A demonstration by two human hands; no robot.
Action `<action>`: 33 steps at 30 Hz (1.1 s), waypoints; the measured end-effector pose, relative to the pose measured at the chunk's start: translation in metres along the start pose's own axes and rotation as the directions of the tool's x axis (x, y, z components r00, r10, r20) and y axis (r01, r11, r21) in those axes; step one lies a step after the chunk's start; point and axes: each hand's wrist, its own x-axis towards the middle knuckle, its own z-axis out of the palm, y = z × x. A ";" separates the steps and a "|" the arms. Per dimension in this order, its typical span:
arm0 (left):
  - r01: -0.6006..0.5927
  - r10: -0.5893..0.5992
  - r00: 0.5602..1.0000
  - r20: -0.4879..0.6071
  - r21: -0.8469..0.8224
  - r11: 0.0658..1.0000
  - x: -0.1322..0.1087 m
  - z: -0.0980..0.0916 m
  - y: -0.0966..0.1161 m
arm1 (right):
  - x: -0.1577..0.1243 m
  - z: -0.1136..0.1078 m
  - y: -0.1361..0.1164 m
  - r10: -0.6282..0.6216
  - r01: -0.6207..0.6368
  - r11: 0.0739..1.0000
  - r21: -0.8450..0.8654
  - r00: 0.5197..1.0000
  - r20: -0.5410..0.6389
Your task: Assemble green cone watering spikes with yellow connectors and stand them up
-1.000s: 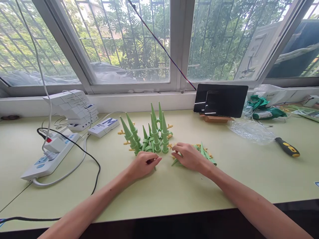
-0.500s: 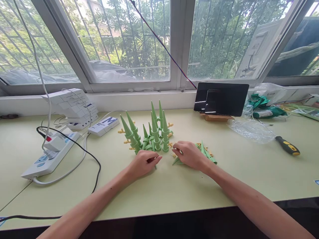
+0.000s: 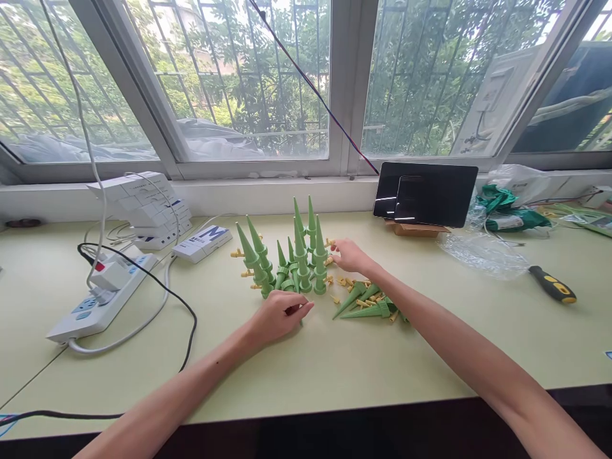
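Note:
Green watering spikes with yellow valves stand stacked upright in tall columns (image 3: 301,255) at mid-table. My left hand (image 3: 282,315) rests on the table in front of them, fingers curled. A small green tip (image 3: 301,322) shows under it; whatever is inside the fingers is hidden. At the right side of the columns is my right hand (image 3: 351,256), thumb and fingers apart, fingertips at the protruding yellow valves (image 3: 329,242). Loose green spikes (image 3: 368,310) lie in a pile below my right forearm, partly covered by it, with small yellow valves (image 3: 342,281) scattered around.
A tablet (image 3: 440,194) and a phone (image 3: 408,199) lean on a cardboard stand. White boxes (image 3: 153,213) and a power strip (image 3: 102,299) with cables are on the left. Plastic wrap (image 3: 482,255) and a screwdriver (image 3: 552,284) lie on the right.
My right hand has moved up and away from the loose pile to the valves on the right of the columns, uncovering more loose pieces. My left hand stays in place.

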 end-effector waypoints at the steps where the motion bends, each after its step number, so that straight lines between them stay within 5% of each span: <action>1: 0.000 0.000 1.000 0.001 -0.001 1.000 0.000 0.000 0.000 | 0.003 0.001 0.000 0.005 -0.005 1.000 0.002 1.000 0.013; 11: -0.002 0.002 1.000 0.015 -0.006 1.000 0.000 0.002 0.002 | 0.013 0.009 0.014 0.016 -0.017 1.000 0.019 0.999 0.037; 21: 0.001 0.000 1.000 0.028 -0.015 1.000 -0.002 0.002 0.000 | -0.011 -0.016 0.025 -0.022 0.023 0.998 0.064 0.999 -0.026; 27: -0.006 0.007 1.000 0.022 -0.016 1.000 -0.001 0.002 0.001 | -0.030 -0.030 0.031 -0.021 0.048 0.988 0.148 0.983 -0.180; 33: -0.015 0.015 1.000 0.006 -0.016 1.000 -0.001 0.002 0.002 | -0.055 -0.048 0.031 -0.021 0.105 0.980 0.169 0.898 -0.439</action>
